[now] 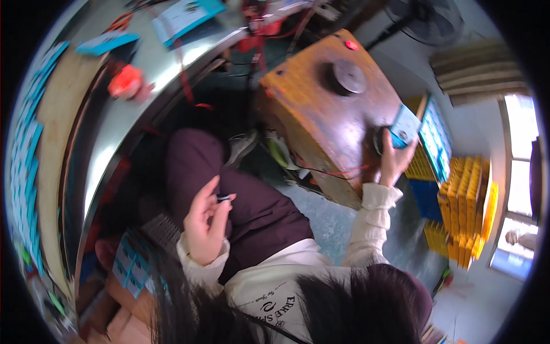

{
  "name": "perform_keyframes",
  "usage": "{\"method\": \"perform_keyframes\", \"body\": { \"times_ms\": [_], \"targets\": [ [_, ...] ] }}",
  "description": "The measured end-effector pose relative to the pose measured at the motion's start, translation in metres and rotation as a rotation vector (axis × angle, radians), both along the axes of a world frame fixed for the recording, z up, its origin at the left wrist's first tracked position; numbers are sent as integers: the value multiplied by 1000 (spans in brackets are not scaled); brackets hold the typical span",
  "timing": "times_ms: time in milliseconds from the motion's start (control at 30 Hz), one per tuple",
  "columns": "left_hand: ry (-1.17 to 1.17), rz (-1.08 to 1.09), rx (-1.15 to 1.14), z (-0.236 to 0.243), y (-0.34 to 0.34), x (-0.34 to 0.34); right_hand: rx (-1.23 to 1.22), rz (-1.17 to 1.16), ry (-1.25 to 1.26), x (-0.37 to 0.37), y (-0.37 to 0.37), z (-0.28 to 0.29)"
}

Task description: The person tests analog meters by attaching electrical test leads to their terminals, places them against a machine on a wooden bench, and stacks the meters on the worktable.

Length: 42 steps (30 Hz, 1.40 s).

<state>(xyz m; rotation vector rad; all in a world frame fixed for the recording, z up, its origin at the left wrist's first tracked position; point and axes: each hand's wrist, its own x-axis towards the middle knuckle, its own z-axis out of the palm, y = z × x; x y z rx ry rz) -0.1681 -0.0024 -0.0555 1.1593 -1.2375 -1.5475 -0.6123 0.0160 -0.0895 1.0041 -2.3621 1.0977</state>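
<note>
My left hand is raised over my lap, thumb and fingers pinched on a small dark piece too small to name. My right hand reaches out to the right edge of a worn wooden box. Its fingers are closed on a flat teal piece with a pale grey face and a round metal spot. A dark round part beside it, at the box's edge, is partly covered by my hand. On the box top sit a round metal disc and a red button.
Yellow crates are stacked at the right, near a tilted panel of teal pieces. A fan stands at the far right. Along the left runs a metal-edged bench bearing teal pieces and an orange-red lump.
</note>
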Motion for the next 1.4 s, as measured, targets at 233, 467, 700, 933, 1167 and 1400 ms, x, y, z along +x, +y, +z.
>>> {"method": "perform_keyframes", "body": {
  "times_ms": [233,467,700,933,1167,1400],
  "targets": [
    [-127,164,-109,3,7,6,-123,326,-163,156,-47,7],
    [-344,526,-222,18,15,35,90,1329,-540,358,-40,26],
    [134,571,24,20,34,101,392,1452,-1292,367,-35,30],
    [159,526,60,8,30,104,292,1338,-1152,361,-20,27],
    [171,498,59,11,26,106,310,1375,-986,358,-25,29],
    [164,471,101,13,27,105,316,1393,-959,355,-25,26]
  ]
}}
